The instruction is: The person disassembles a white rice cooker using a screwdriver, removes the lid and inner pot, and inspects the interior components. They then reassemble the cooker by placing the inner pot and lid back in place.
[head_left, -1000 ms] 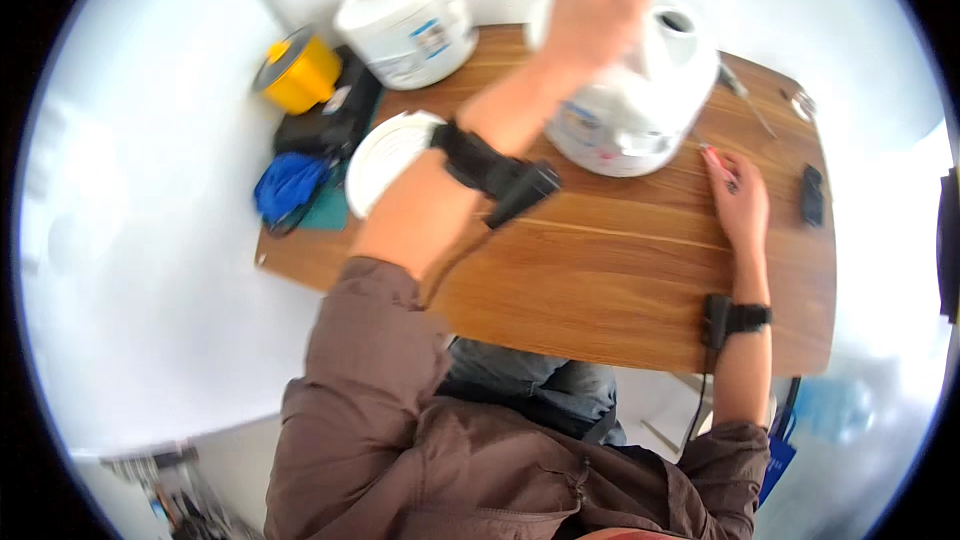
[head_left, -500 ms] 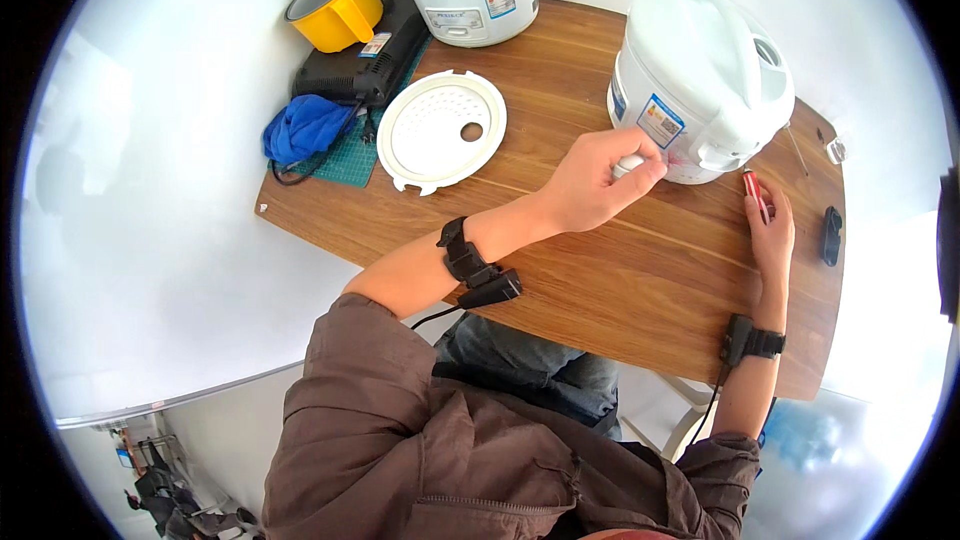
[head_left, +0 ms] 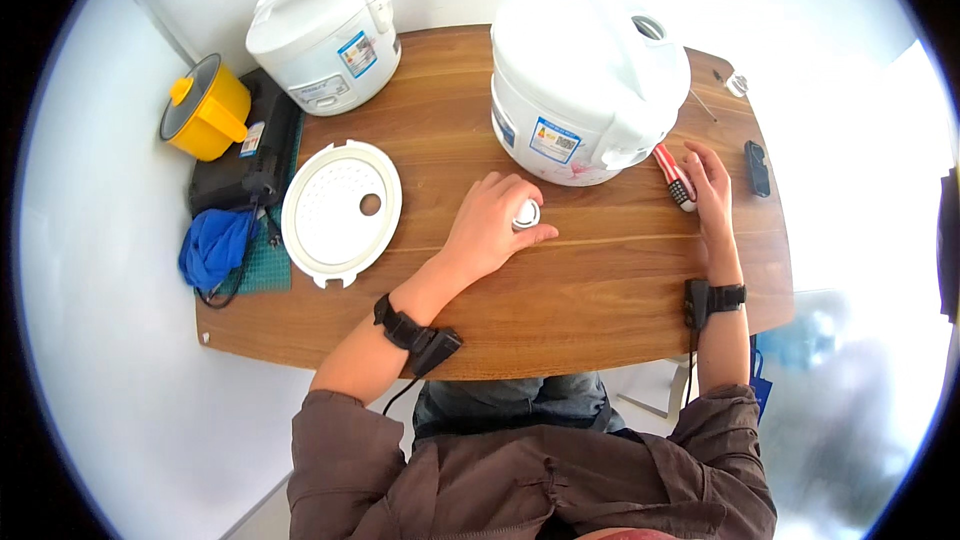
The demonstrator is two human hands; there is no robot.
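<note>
A large white rice cooker (head_left: 555, 60) with a blue-edged label stands at the back, a round opening showing in its lid. In front of it my left hand (head_left: 485, 230) is closed around a small white round cap (head_left: 526, 214), its ringed face partly showing between thumb and fingers. To the right, a red-and-white tool handle (head_left: 673, 176) with a black patterned end lies on the table beside the cooker. My right hand (head_left: 712, 195) is just right of that handle, fingers stretched out and apart, holding nothing visible.
A white perforated inner lid (head_left: 330, 230) lies left on the wooden table (head_left: 580, 290). Behind it are another rice cooker (head_left: 315, 50), a yellow pot (head_left: 215, 115) on a black appliance (head_left: 235, 168), and a blue cloth (head_left: 212, 245). A black clip-like piece (head_left: 757, 168) lies far right.
My view has shifted, moving the scene leftward. My left hand has drawn the cap nearer, away from the cooker. My right hand has let go of the red-and-white handle.
</note>
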